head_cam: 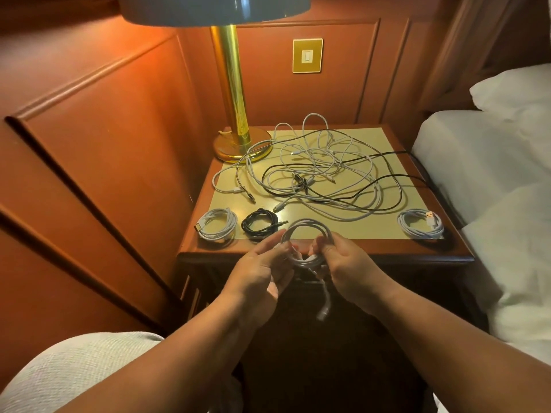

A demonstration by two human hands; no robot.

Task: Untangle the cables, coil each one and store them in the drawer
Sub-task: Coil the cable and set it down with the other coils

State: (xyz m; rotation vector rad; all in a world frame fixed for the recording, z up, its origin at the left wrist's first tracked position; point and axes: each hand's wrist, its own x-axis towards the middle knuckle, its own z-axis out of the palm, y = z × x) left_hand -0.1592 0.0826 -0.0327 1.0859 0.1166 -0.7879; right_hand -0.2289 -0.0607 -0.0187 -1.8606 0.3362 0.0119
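White coil point(307, 239): we hold it in both hands just over the desk's point(328, 250) front edge, so its loops stay stacked while we finish it.
Left hand point(262, 274): our grip here pinches the coil's left side, fingers curled on the strands.
Right hand point(346, 260): clamped on the coil's right side; it keeps the bundle from springing apart.
Loose end point(325, 305): its plug hangs below our hands, not yet wound in, we judge.
Done coils: a white one point(217, 223) and a black one point(259, 223) lie side by side at front left, another white one point(420, 223) at front right, set apart from the mess.
Tangle point(322, 171): white and black cables still knotted mid-desk, near the lamp point(235, 114).
Drawer: we cannot make it out in the dark front.
Progress: we judge nothing is stored yet.
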